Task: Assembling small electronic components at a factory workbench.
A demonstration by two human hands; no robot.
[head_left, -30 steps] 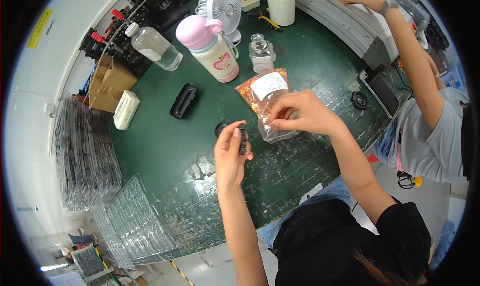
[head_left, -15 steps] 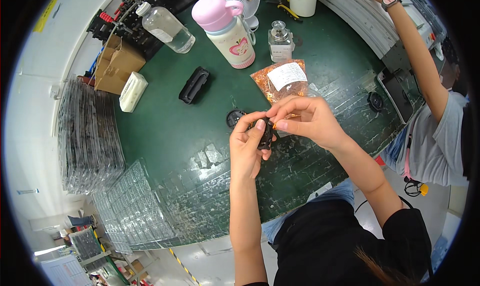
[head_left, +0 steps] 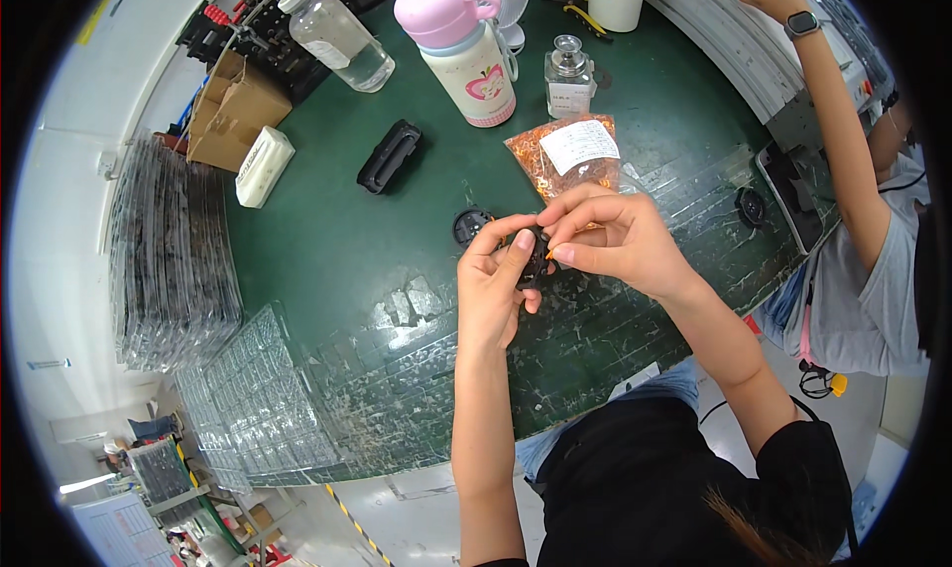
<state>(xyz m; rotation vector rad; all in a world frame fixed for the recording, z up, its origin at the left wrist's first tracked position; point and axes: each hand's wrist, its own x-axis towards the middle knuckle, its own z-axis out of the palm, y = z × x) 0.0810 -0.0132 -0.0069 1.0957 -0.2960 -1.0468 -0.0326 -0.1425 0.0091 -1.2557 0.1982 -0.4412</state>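
Observation:
Between the fingers and thumb of my left hand (head_left: 493, 281) is a small round black plastic part (head_left: 535, 261). My right hand (head_left: 620, 238) pinches a tiny orange piece (head_left: 551, 254) against the right edge of that part; its exact shape is too small to make out. Just beyond my left fingers a similar black round part (head_left: 472, 227) lies on the table. A clear bag of small orange pieces (head_left: 567, 158) with a white label lies behind my right hand. Farther left rests an open black plastic housing (head_left: 390, 157).
On the green table (head_left: 307, 240) stand a pink-lidded bottle (head_left: 458, 56), a glass jar (head_left: 570, 83) and a clear bottle (head_left: 342, 46). Stacked clear trays (head_left: 177, 254) line the left side. At right lie another black round part (head_left: 751, 207) and a phone (head_left: 793, 198), near a co-worker's arm (head_left: 838, 121).
Both hands stay close together around the black part, with only slight finger shifts. The whole view has tilted a little, and the co-worker's hand has moved slightly.

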